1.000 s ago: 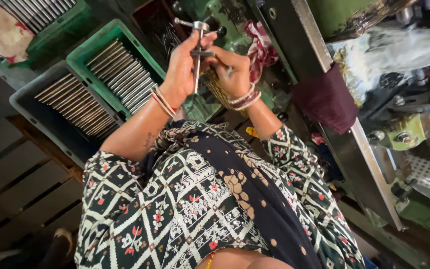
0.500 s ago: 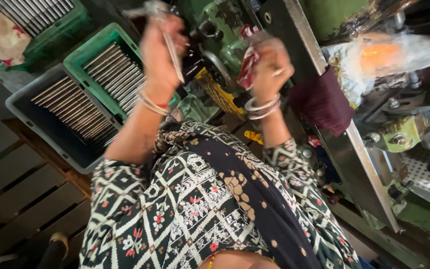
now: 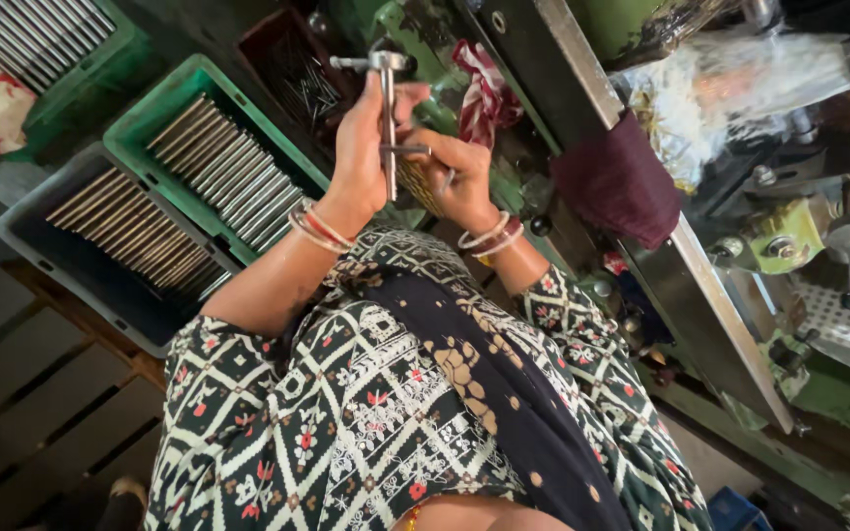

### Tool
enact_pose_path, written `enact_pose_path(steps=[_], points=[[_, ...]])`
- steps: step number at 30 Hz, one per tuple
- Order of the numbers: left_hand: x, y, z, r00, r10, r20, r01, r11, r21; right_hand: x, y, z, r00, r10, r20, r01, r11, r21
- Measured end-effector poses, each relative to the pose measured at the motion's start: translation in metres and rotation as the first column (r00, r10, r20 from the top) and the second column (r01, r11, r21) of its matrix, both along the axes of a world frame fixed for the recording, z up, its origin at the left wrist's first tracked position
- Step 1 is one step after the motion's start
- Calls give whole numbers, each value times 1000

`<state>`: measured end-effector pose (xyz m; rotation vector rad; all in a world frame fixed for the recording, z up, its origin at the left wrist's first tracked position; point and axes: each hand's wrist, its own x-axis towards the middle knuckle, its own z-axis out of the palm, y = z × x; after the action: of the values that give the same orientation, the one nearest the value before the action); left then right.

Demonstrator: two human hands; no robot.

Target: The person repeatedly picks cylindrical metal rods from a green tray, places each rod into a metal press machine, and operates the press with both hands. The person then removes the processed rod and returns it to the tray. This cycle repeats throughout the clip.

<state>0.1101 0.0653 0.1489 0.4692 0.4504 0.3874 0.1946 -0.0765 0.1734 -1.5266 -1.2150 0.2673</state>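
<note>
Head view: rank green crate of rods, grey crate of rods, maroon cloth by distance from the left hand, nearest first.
From the left hand:
1. Green crate of rods, just beside it, image-left.
2. Maroon cloth, past the right hand, image-right.
3. Grey crate of rods, beyond the green crate.

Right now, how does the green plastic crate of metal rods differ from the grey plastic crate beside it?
The green plastic crate is bright green; the grey plastic crate is dull blue-grey. The green crate lies nearer the person's left hand, which holds a T-shaped metal tool; the grey crate lies farther out, by the wooden slats. Both are open-topped and hold long metal rods lying side by side.
</note>
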Motion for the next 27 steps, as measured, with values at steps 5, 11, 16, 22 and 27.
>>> enact_pose_path(steps=[5,11,16,22,27], points=[[-3,-27,-4,996,34,-85,-12,970,243,-6,-27,-1,994,-94,-48,89,992,-86],[-20,38,-9,957,152,-246,-118,982,146,49,-57,19,926,-378,-19,378,922,87],[-7,37,-10,978,55,-202,-8,973,230,34,-26,14,925,-244,-290,195,963,-186],[7,-3,-9,999,-2,-46,3,999,37,8,10,-11,980,-148,-135,140,988,-68],[6,-5,2,999,-36,-36,35,999,-23,0,10,-9,974,-76,-215,69,997,-41]])
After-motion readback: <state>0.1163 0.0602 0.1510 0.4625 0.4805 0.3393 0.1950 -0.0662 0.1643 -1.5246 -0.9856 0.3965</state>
